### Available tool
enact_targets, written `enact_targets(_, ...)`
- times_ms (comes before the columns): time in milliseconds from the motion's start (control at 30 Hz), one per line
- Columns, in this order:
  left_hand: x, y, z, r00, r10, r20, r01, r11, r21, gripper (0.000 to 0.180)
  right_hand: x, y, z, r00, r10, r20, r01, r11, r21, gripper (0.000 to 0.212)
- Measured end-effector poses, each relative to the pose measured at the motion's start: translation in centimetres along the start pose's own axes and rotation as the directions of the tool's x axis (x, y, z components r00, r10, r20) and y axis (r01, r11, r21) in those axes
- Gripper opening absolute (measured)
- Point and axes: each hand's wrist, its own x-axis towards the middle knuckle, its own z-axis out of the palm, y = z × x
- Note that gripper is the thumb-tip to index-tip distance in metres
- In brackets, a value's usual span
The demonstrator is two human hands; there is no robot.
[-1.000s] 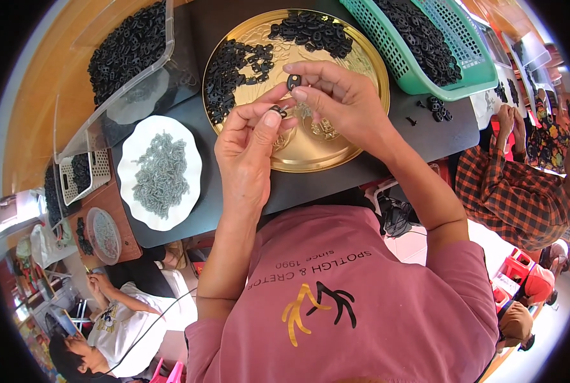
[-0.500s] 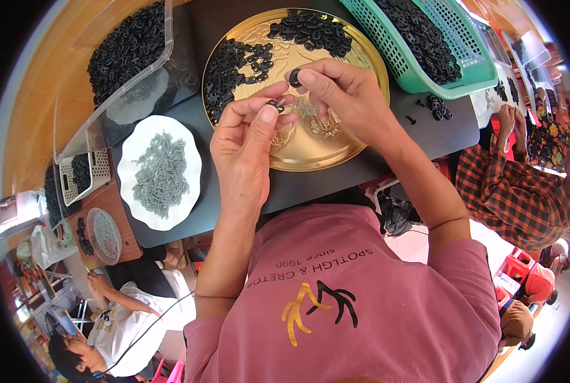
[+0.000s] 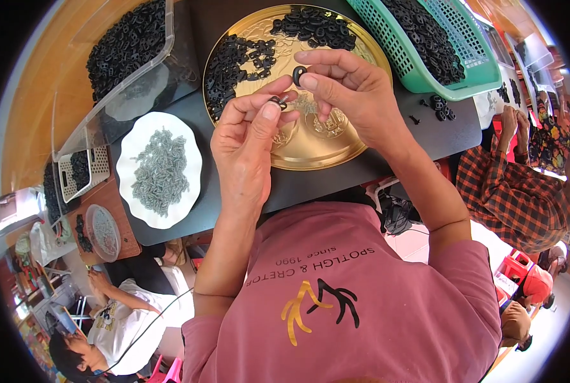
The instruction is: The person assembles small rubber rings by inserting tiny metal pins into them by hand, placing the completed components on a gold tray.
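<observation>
Over the gold tray (image 3: 310, 159), my left hand (image 3: 246, 140) pinches a small black plastic piece (image 3: 277, 101) between thumb and fingertips. A thin pale tip, perhaps a spring, sticks out beside it. To its right and slightly higher, my right hand (image 3: 358, 96) grips a rounded black plastic part (image 3: 298, 77) with its thumb and fingers, the index finger raised. The two parts are close but apart. Behind my hands, black pieces lie on the tray in a left pile (image 3: 227, 73) and a far pile (image 3: 313, 27).
A scalloped white plate (image 3: 129, 175) heaped with small metal springs (image 3: 160, 172) stands left. Behind it is a clear bin (image 3: 122, 118) of black parts. A green basket (image 3: 412, 76) of black parts sits far right, near loose pieces (image 3: 442, 108). People sit on both sides.
My right hand has shifted slightly right, its index finger lifting off the rounded part, which shows more of its face. My left hand keeps its pinch almost in place.
</observation>
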Motion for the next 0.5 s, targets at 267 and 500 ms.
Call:
enact_targets(267, -0.04, -0.32, -0.18, 0.999, 0.035, 0.003, -0.035, 0.999, 0.028, 0.013, -0.28, 0.09, 0.43, 0.999, 0.014, -0.034, -0.019, 0.988, -0.151, 0.027)
enact_targets(500, -0.22, -0.39, 0.09, 1.0, 0.002, -0.012, -0.001, 1.0, 0.025, 0.013, -0.36, 0.13, 0.58, 0.999, 0.015, -0.034, -0.02, 0.988, -0.151, 0.027)
